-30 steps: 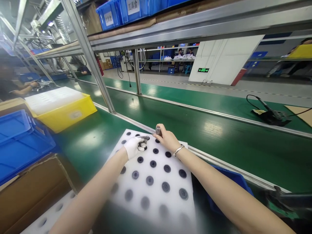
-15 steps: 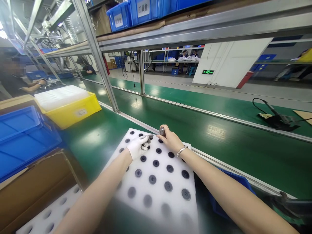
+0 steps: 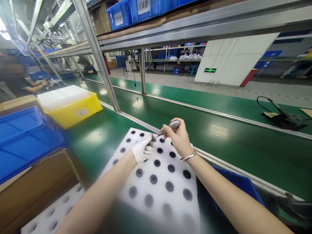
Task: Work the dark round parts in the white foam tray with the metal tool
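My left hand (image 3: pixel 143 149), in a white glove with dark-stained fingertips, is closed on a small dark round part (image 3: pixel 153 139). My right hand (image 3: pixel 179 136), bare with a silver bangle at the wrist, grips a hand tool (image 3: pixel 174 124) with a rounded metallic handle and a thin shaft. The shaft's tip points left and down and meets the part, or lies very close to it. Both hands are over the far portion of a white foam tray (image 3: pixel 146 170), where dark round parts (image 3: pixel 157 163) sit in rows of holes.
A yellow bin (image 3: pixel 73 115) with white foam stands left, by blue bins (image 3: pixel 21 130) and an open cardboard box (image 3: pixel 44 185) holding holed foam. A blue bin (image 3: pixel 240 187) is at right. A metal post (image 3: pixel 97 58) rises ahead. Another person (image 3: pixel 19 79) works far left.
My right hand has turned and lifted, bringing the tool from end-on to slanting down toward the part. My left hand has moved slightly right and rotated, still holding the part.
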The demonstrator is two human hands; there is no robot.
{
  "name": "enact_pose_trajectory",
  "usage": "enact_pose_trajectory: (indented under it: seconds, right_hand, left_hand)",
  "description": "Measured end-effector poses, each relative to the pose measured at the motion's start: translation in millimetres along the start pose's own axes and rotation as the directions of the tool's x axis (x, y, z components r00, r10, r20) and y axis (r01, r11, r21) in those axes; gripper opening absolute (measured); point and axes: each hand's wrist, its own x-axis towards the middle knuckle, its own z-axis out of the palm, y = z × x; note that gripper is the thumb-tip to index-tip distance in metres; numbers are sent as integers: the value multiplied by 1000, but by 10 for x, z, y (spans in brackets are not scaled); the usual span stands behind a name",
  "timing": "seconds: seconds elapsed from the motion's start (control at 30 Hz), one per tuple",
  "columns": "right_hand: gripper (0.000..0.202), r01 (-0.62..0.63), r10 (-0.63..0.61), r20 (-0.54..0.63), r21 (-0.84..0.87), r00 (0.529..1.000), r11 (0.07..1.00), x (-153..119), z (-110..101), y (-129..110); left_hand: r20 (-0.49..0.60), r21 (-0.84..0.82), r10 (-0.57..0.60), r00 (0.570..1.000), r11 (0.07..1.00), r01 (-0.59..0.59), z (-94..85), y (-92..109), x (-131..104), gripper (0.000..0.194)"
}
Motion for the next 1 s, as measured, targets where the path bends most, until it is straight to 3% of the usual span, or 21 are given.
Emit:
enact_pose_trajectory:
  seconds: [0.33, 0.47, 0.57, 0.7, 0.87, 1.0]
  right_hand:
    - [36, 45, -41, 31, -128, 999, 991, -96, 42, 51]
    - [35, 115, -99, 78, -233, 992, 966, -148, 26, 25]
    - [35, 130, -93, 134, -303, 987, 944, -174, 7, -6]
    - [31, 109, -25, 190, -448, 981, 888, -189, -52, 32]
    - [28, 115, 36, 224, -624, 974, 773, -229, -102, 197]
    - [27, 160, 30, 255, -689, 966, 707, -266, -102, 288]
  left_hand:
    - [62, -89, -26, 998, 995, 32, -22, -71, 47, 27]
    - [99, 12, -5, 995, 1000, 3, 0, -78, 13, 26]
    - [95, 222, 70, 993, 971, -90, 0, -75, -4, 34]
    - [53, 631, 250, 967, 742, -226, -40, -55, 9, 36]
    - [92, 898, 228, 969, 401, -179, -124, -82, 96, 38]
    - [63, 931, 192, 979, 341, -127, -165, -125, 163, 37]
